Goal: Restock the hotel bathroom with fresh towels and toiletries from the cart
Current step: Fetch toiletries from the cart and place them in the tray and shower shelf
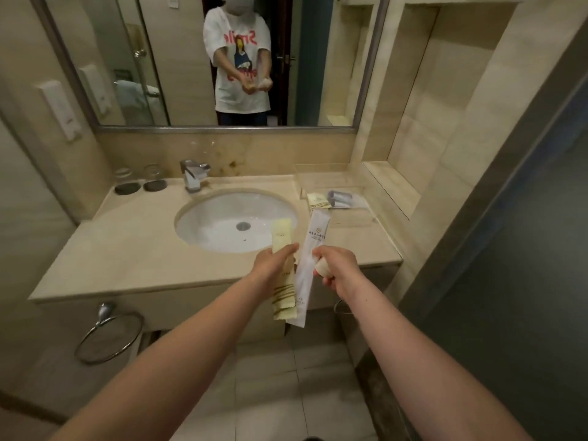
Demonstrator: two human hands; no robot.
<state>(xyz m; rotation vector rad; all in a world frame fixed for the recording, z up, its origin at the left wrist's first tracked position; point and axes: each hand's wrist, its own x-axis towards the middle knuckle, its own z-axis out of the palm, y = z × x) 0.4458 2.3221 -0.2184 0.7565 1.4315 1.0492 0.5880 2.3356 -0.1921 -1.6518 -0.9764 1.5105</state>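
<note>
My left hand (273, 262) grips a long pale-yellow toiletry packet (282, 237) with brown stripes near its lower end, held upright over the front edge of the sink. My right hand (334, 265) holds a long white toiletry packet (310, 249) and a small cream item against the palm. Both packets hang side by side, almost touching. On the counter at the right stands a clear acrylic tray (321, 173) with a yellow packet (316, 202) and a bluish-white packet (345, 198) lying in it.
The white oval sink (229, 218) is set in a beige counter (127, 249), with a chrome faucet (192, 175) behind it. Two upturned glasses (140, 179) stand on dark coasters at the back left. A towel ring (109, 337) hangs below. A dark door (509, 281) stands right.
</note>
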